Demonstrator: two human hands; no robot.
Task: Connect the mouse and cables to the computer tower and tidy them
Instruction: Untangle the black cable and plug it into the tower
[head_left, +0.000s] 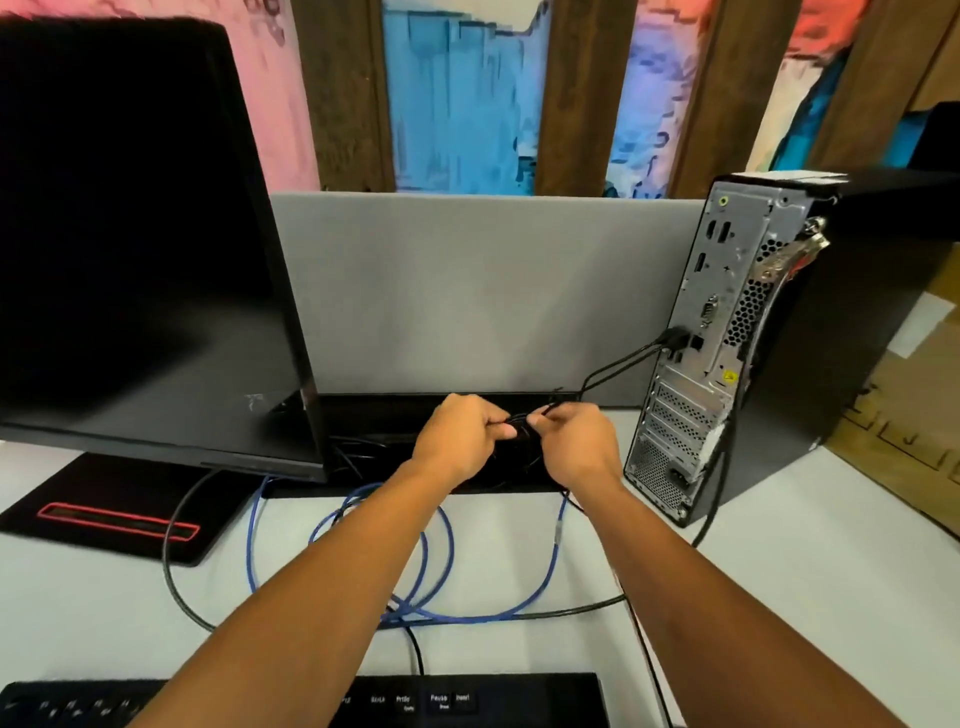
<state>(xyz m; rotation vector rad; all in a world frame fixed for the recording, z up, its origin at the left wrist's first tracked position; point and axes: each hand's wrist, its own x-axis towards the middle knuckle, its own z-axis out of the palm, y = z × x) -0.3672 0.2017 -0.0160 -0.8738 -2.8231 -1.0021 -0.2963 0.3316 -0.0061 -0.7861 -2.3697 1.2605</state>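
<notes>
Hands (462, 436) (576, 441) pinching bunched thin black cable (519, 427), plugged into tower (727, 343)

Monitor (135, 234) left, tower (737, 343) right, keyboard (467, 701) nearest.

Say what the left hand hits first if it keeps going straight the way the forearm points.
Likely the black cable bundle the left hand already grips; beyond it, the grey divider panel. Depth is unclear.

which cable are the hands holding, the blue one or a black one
A thin black cable, bunched between left hand and right hand. The blue cable lies loose on the desk.
</notes>
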